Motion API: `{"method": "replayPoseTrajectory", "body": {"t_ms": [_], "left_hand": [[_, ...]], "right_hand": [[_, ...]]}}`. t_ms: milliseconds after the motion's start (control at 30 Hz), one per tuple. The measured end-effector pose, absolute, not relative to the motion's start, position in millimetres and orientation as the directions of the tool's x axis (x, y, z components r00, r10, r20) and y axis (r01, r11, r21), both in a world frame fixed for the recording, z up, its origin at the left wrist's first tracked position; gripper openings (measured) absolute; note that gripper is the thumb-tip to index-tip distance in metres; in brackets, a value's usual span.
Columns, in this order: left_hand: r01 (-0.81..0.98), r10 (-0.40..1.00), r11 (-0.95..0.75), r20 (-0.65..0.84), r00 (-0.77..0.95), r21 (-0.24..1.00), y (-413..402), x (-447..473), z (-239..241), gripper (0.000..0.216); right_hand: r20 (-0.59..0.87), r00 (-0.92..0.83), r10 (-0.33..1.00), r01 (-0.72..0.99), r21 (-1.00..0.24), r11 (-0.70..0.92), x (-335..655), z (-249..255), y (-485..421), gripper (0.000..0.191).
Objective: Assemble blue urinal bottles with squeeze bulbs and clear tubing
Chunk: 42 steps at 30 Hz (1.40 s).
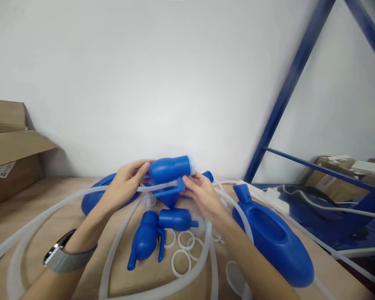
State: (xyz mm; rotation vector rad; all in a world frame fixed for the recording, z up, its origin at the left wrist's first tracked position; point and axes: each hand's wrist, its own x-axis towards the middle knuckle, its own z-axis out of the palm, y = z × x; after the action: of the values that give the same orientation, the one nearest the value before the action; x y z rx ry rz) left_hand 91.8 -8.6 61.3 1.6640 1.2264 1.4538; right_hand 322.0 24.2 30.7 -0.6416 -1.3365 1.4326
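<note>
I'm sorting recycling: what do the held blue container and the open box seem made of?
Held blue container: probably satin moulded plastic, judging by its uniform colour and soft sheen. Open box: matte, likely cardboard, from its brown folded flaps.

Can't see the whole left hand — partly behind the blue bottle — nor read the left box label.

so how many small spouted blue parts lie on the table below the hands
2: left blue part, nearer the wearer; right blue part, lying sideways beside it. Others may be hidden.
</note>
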Motion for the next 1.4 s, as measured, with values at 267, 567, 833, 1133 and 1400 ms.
{"method": "replayPoseTrajectory", "body": {"t_ms": [267,567,833,1133,1400], "left_hand": [[0.391,0.948,-0.295,0.317,0.008,0.872,-16.6,89.4,67.9,0.077],[0.421,0.923,-0.374,0.376,0.083,0.826,-13.8,88.6,67.6,0.083],[0.116,0.969,-0.210,0.191,0.156,0.971,-20.3,96.9,74.4,0.084],[0.638,0.852,-0.509,0.447,0.274,0.578,-36.9,112.7,71.2,0.058],[0.822,0.791,-0.523,0.486,0.370,0.225,-54.5,147.3,46.7,0.058]], "right_hand": [[0.320,-0.381,0.868,-0.172,-0.946,0.273,311.6,19.1,23.7,0.047],[0.254,-0.572,0.780,0.126,-0.912,0.390,347.9,38.8,30.9,0.048],[0.129,-0.855,0.503,0.064,-0.935,0.349,376.2,78.9,12.8,0.058],[0.297,-0.634,0.714,0.185,-0.838,0.513,372.3,86.1,-9.1,0.093],[0.444,-0.349,0.825,0.394,-0.729,0.559,353.9,54.2,-44.8,0.033]]}}
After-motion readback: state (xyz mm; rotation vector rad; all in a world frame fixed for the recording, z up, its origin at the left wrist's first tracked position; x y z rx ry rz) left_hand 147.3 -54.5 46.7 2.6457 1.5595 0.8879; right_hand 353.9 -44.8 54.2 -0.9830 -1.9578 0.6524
